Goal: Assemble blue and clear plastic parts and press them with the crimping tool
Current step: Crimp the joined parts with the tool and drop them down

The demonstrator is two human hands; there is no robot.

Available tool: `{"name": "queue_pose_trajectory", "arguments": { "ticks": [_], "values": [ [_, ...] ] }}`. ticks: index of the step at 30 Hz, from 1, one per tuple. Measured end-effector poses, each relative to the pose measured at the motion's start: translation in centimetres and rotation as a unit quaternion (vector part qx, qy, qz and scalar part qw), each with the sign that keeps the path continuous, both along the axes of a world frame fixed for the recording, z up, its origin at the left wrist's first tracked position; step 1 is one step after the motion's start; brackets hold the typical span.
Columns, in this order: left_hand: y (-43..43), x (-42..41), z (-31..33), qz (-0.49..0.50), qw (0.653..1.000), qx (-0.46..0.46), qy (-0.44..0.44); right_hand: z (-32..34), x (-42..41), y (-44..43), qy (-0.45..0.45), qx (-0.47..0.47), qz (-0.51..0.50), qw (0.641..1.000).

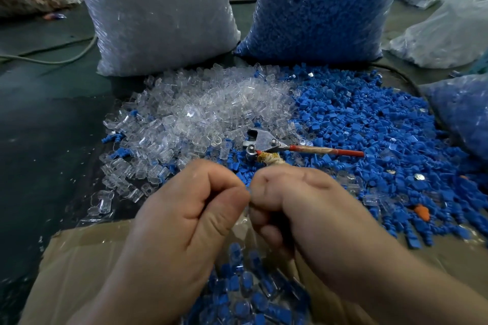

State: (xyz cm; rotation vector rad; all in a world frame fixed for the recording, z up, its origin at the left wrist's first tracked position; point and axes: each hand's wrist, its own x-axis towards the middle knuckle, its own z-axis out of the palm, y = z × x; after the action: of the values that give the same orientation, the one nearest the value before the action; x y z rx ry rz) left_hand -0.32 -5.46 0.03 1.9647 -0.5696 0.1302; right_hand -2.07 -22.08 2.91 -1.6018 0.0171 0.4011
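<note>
— Closest in, at six o'clock, what sits under the wrists?
— One cardboard box [87, 253], with joined pieces [245, 285], blue inside clear, heaped in it.
— And the hands?
— Both hover over that box. Left hand [200, 208] and right hand [298, 208] meet thumb to thumb, fingers curled in tight. Something clear glints in the gap, but I cannot tell what either one holds.
— Where is the crimping tool [266, 144]?
— Just past the knuckles, toward twelve, lying on the heap. Its metal head points to ten o'clock, and one red handle runs out toward three. The other, tape-wrapped handle disappears behind the right hand.
— The loose stock?
— Clear parts [206, 108] spread from ten to twelve o'clock, and blue parts [369, 124] from one to four. The piles touch and mix around the tool.
— Farther back?
— Two upright sacks: the clear bag [158, 13] at eleven o'clock and the blue bag [324, 5] at one.
</note>
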Motion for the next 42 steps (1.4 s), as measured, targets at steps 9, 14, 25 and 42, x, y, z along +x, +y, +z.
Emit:
{"name": "queue_pose_trajectory", "arguments": {
  "ticks": [9,14,25,42],
  "values": [
    [1.4,0.7,0.5,0.069,0.994,0.078,0.036,1.1,0.2,-3.5,-0.176,-0.612,0.053,0.769],
    [1.5,0.8,0.1,0.004,0.958,0.283,0.04,-1.3,0.6,-2.0,-0.205,-0.636,0.086,0.739],
    [1.7,1.2,-0.7,0.084,0.958,0.273,-0.006,-3.2,1.8,-1.6,-0.227,-0.614,0.068,0.753],
    [2.5,2.8,-1.5,0.186,0.902,0.389,0.0,-1.6,0.8,-2.5,-0.181,-0.537,0.154,0.809]
  ]
}}
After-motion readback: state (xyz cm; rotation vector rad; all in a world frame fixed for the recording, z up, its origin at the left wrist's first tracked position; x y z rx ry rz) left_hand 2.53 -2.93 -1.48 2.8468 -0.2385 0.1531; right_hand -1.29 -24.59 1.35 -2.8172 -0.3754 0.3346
